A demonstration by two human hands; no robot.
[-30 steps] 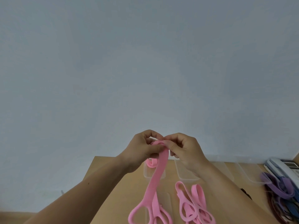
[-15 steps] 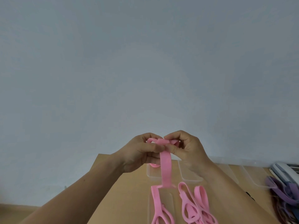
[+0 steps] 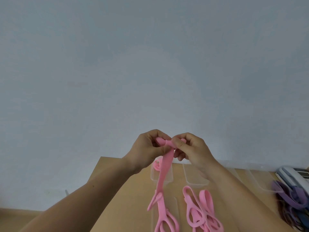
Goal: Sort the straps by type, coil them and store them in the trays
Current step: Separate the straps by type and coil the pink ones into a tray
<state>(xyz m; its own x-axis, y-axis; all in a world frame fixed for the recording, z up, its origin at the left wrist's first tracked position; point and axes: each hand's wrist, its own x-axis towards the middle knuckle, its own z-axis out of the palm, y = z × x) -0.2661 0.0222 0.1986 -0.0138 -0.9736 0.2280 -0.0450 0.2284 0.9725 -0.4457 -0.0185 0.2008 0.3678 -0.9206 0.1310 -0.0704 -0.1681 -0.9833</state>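
Head view: we see both hands raised over table point(image 3: 130, 198), close together. Left hand point(image 3: 148, 148) grips coiled top of strap point(image 3: 164, 166); right hand point(image 3: 192, 151) pinches same end, fingers curled. Rest of strap hangs down in front of left tray point(image 3: 168, 175), lower end over table. Pink coil point(image 3: 156, 164) lies in that tray. Second tray point(image 3: 197, 180) just right. We spot loose straps point(image 3: 206, 221) on table nearby, purple straps point(image 3: 284, 193) far right beside white device point(image 3: 291, 173).

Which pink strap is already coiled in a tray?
The small pink coil in the leftmost clear tray. The held strap hangs mostly uncoiled; the other pink straps lie loose on the table.
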